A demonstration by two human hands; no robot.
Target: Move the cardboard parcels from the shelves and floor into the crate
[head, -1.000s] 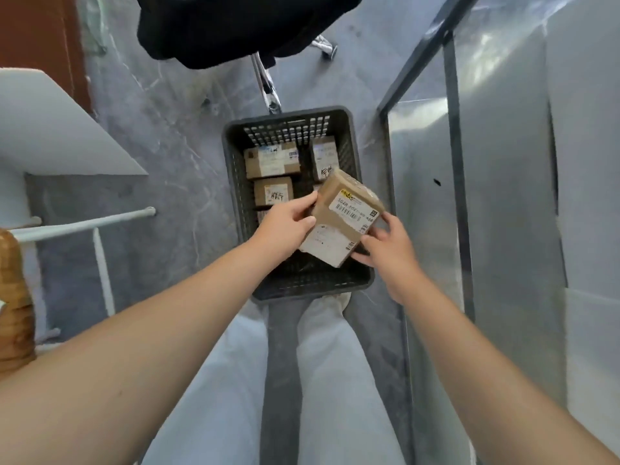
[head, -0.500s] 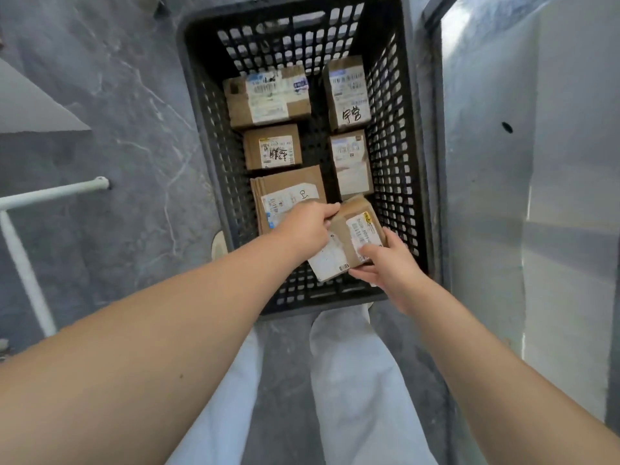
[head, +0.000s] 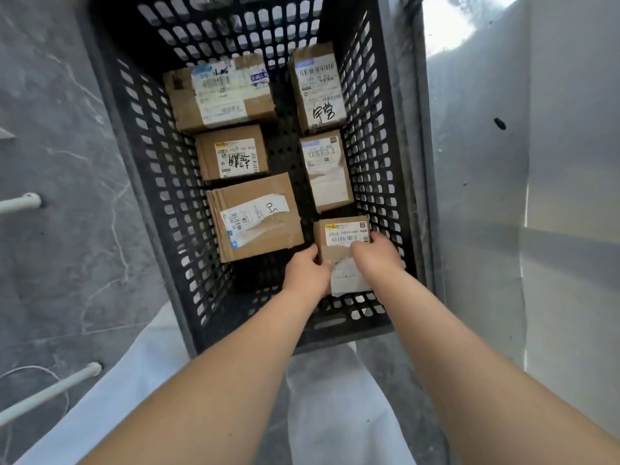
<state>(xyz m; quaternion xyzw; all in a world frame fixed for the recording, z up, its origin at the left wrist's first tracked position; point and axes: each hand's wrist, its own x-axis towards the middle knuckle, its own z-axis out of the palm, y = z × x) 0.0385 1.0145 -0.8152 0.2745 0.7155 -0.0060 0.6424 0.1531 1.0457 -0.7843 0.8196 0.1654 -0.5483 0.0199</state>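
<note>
L hand [head: 307, 275], R hand [head: 377, 255]: fingers curled round small brown cardboard parcel [head: 339, 250] w/ yellow-edged label, one hand per side. Parcel is inside black perforated plastic crate [head: 157, 182], side wall just right of R fingers. Five more labelled cardboard parcels [head: 255, 216] lie ahead and left of fingers.

crate [head: 161, 182]: black lattice | parcels [head: 265, 189]: brown, white labels [head: 251, 214] | floor [head: 67, 129]: grey veined | trousers [head: 335, 414]: white
</note>
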